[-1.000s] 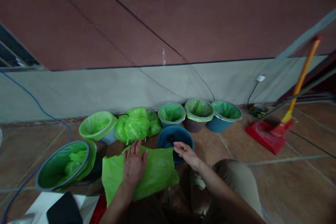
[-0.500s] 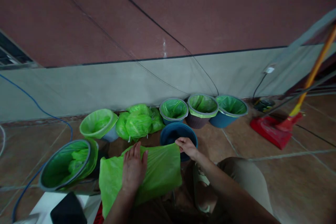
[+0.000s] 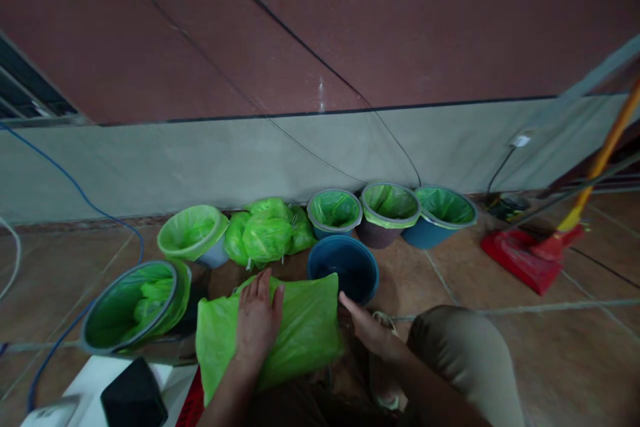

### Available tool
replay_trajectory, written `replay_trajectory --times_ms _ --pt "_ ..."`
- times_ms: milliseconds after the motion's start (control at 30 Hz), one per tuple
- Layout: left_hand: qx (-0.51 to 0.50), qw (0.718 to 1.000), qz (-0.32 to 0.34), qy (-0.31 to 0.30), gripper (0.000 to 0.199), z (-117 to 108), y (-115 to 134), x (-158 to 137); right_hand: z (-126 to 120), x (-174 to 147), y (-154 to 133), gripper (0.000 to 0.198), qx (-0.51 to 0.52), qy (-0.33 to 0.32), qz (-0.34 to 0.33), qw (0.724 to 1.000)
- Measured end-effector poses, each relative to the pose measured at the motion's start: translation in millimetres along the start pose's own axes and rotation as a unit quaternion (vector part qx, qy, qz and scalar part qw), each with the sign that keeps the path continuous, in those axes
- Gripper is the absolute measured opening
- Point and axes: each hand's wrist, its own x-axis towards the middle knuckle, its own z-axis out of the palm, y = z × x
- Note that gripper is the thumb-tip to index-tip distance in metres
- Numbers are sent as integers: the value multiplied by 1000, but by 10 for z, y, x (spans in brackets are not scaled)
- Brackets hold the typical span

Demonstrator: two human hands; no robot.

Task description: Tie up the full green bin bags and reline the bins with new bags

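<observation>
A folded bright green plastic bag [image 3: 305, 327] lies spread out in front of me, low in the view. My left hand [image 3: 259, 317] rests flat on top of it, fingers stretched out and thumb apart. Beside the bag's right edge is my right hand [image 3: 367, 328], with one digit pointing up and left and no pinch on the corner; its lower fingers are dark and blurred. Just beyond the bag stands an unlined blue bucket [image 3: 367, 260].
Bins with green liners line the wall: a small bin [image 3: 334, 195], a brown bin [image 3: 383, 235] and a blue bin [image 3: 425, 233]. Tied green bags [image 3: 267, 237] sit left of them. Two more lined bins stand left. A red dustpan [image 3: 525, 257] is right; a black object [image 3: 134, 393] lies lower left.
My right hand has let go of the bag's upper right corner and moved down along its right edge. My left hand stays flat on the bag. The view has shifted slightly.
</observation>
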Motion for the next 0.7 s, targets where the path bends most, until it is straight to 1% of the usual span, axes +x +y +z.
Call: replay_trajectory --times_ms 33,67,133,167,233,300,367,400,433,467,533,567,633,667,700 --pt "-25 1000 -4 3 46 -21 13 0 53 -43 78 53 27 -47 17 998" --pt "-56 998 -9 5 46 -56 25 2 113 -64 146 49 53 -79 45 994" --pt "-124 992 -26 8 47 -178 33 13 239 -61 251 42 90 -104 102 985" --pt "-157 987 -40 12 48 -263 18 21 295 -46 283 38 100 -101 116 983" --pt "-214 972 -89 33 51 -457 -76 33 370 -15 299 34 110 -77 110 985" --pt "-254 949 -176 64 57 -628 -259 12 377 4 252 34 110 -46 78 990" --pt "-277 909 -305 69 66 -716 -492 -82 316 17 156 36 107 -23 48 993" --pt "-289 881 -371 45 70 -722 -602 -164 266 26 99 35 107 -10 36 994" --pt "-309 850 -427 7 70 -706 -695 -265 209 38 41 34 108 7 24 994" --pt "-349 821 -450 -46 66 -674 -765 -379 149 57 -16 33 110 25 11 994" --pt "-444 756 -458 -148 61 -595 -820 -596 32 115 -115 31 107 62 -14 992" --pt "-481 731 -456 -164 56 -565 -808 -672 -21 157 -157 32 103 77 -24 991" --pt "-521 703 -458 -159 45 -543 -723 -701 -116 270 -228 35 98 103 -35 989" --pt "-531 697 -455 -157 43 -552 -658 -643 -162 339 -258 36 98 121 -37 987" --pt "-535 698 -450 -154 44 -569 -584 -536 -208 413 -285 36 95 142 -40 984"
